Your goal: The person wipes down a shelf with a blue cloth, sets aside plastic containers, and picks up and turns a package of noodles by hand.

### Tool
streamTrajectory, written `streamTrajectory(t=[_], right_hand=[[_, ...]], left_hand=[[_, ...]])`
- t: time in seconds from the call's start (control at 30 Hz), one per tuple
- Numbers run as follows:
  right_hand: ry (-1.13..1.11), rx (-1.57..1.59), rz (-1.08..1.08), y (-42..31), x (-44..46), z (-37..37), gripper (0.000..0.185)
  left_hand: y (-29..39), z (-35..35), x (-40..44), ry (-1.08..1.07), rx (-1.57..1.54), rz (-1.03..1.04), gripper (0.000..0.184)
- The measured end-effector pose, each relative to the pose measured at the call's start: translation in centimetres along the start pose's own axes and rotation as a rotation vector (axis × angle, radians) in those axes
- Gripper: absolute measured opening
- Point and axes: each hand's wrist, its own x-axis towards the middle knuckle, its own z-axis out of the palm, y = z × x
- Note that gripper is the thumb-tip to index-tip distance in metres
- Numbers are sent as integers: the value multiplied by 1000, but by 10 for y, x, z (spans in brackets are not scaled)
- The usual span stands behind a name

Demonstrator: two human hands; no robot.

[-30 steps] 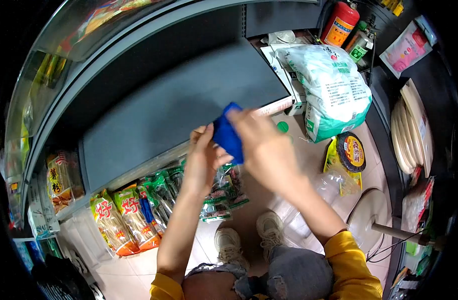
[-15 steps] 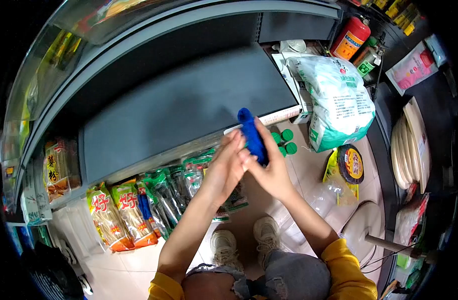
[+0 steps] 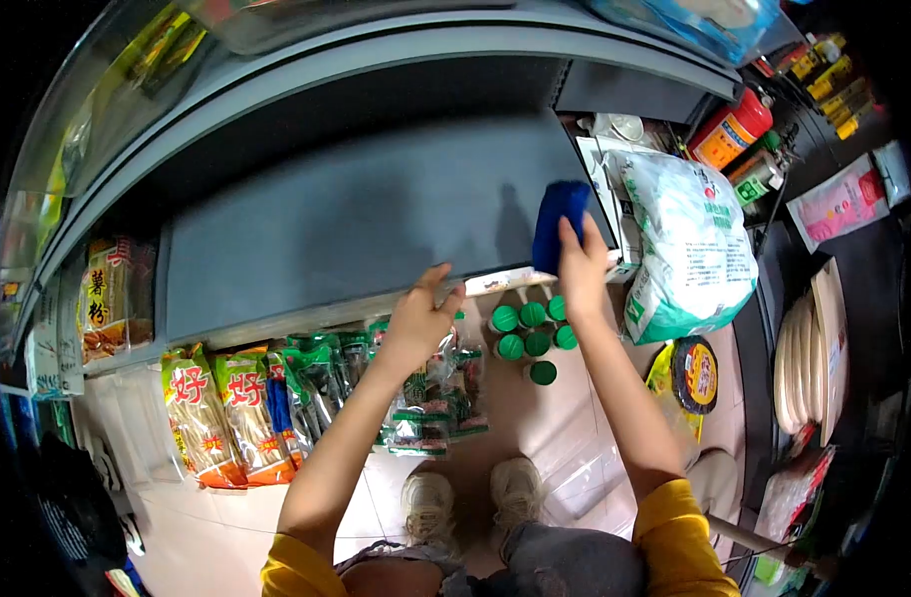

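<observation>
Folded blue cloth [image 3: 560,227]: over the right end of the grey shelf [image 3: 366,224], clamped in the right hand [image 3: 582,261], fingers over its near side; contact with the shelf surface cannot be told. Change: 0.5 s ago both hands are together at the cloth; now they are apart, the cloth in the right hand alone. More green caps [image 3: 537,343] now show, at 6 o'clock from the cloth. Pose: right forearm reaches toward 11 o'clock, left toward 1. Left hand [image 3: 422,323], at 8 o'clock from the cloth, holds nothing visible; fingers part-spread near the shelf's front edge, touch unclear. White-and-green sack [image 3: 689,249] at 3 o'clock, red fire extinguisher [image 3: 731,129] at 2.
</observation>
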Motion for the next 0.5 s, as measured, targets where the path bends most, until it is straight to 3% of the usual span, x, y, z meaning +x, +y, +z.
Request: streamTrajectory(t=[0.07, 0.1, 0.13, 0.2, 0.33, 0.47, 0.5], right_hand=[[-30, -310, -364, 13, 15, 31, 28], [-125, -414, -519, 15, 18, 47, 33], [-412, -461, -506, 19, 16, 55, 36], [-524, -726, -685, 27, 3, 64, 39], [-659, -799, -717, 44, 23, 57, 36], [-687, -1150, -931, 39, 29, 61, 41], [-719, -1138, -888, 44, 32, 66, 46]], left_hand=[[12, -5, 2, 0, 605, 29, 42], [0, -8, 8, 22, 703, 137, 47], [-10, -10, 13, 34, 700, 136, 47], [-23, -15, 15, -33, 1064, 171, 50], [-34, -24, -5, -9, 1192, 134, 53], [-50, -30, -12, 94, 1272, 254, 54], [-54, -30, -9, 99, 1273, 278, 54]])
